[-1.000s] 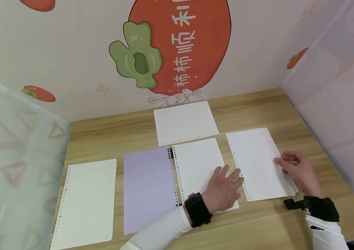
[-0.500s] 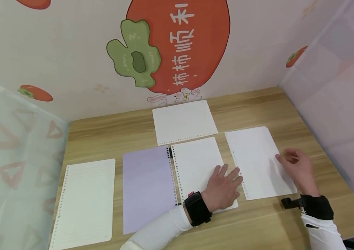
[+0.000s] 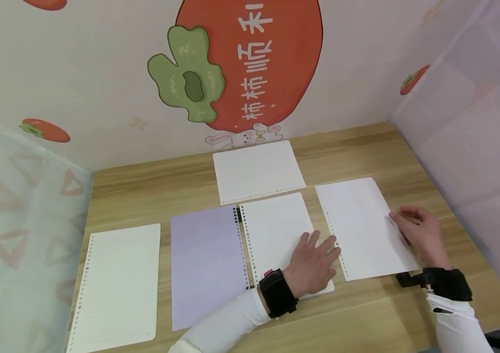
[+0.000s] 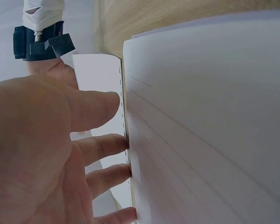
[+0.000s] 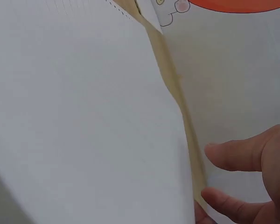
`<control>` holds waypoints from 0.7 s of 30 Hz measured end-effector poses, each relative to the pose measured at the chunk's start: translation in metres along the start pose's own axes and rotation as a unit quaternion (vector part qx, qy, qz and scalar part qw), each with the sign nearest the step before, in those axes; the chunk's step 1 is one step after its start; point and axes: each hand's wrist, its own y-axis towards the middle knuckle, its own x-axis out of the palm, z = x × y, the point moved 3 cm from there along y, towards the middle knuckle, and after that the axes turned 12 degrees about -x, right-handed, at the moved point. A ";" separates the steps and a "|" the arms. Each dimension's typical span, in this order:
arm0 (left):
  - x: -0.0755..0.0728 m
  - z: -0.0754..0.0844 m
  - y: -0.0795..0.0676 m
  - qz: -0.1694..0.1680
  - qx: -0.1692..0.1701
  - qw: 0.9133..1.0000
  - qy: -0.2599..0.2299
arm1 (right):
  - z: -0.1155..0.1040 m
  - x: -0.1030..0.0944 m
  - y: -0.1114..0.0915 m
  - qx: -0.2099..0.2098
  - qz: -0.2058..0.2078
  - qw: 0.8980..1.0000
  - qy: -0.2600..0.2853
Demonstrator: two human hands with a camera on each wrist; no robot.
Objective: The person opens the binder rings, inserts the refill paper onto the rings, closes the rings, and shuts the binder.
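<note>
My left hand (image 3: 312,264) lies spread on the white right-hand page (image 3: 272,225) of a ring-bound notebook, whose left side is purple (image 3: 206,269). In the left wrist view, the left fingertips meet the page's edge. To the right lies a loose white punched sheet (image 3: 356,230); whether others lie under it cannot be told. My right hand (image 3: 424,235) is at this sheet's right edge, with its thumb tip by the border. The right wrist view shows thumb and nearest finger apart, no paper between them, and another fingertip (image 5: 203,215) partly hidden behind the sheet's wavy edge.
A lined sheet (image 3: 117,284) lies at the left, punched along its left side. Behind the notebook another punched sheet (image 3: 259,171) lies crosswise near the wall. Printed panels border the wooden table (image 3: 347,147) at the back and both sides.
My right hand has shifted slightly along the loose sheet's right edge, and the offset lower right corner seen earlier now looks even. My left hand stays on the notebook page. The view has drifted slightly.
</note>
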 end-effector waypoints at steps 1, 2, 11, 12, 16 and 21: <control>0.000 0.000 0.000 0.000 -0.001 1.000 -0.001 | 0.001 0.000 0.002 0.005 -0.005 1.000 0.003; 0.000 0.000 -0.001 0.001 -0.001 1.000 -0.003 | 0.002 -0.001 0.003 0.007 -0.008 1.000 0.004; -0.002 0.002 -0.002 -0.008 -0.003 1.000 -0.003 | 0.006 -0.010 0.006 -0.032 -0.048 0.998 -0.038; -0.002 0.002 -0.002 -0.010 -0.003 1.000 -0.002 | 0.006 -0.011 0.005 -0.039 -0.052 0.997 -0.045; -0.002 0.002 -0.003 -0.015 -0.001 1.000 -0.003 | 0.004 -0.014 0.005 -0.071 -0.068 0.992 -0.075; -0.001 -0.002 -0.002 -0.002 -0.004 0.999 -0.049 | 0.006 -0.016 0.004 -0.096 -0.089 0.989 -0.072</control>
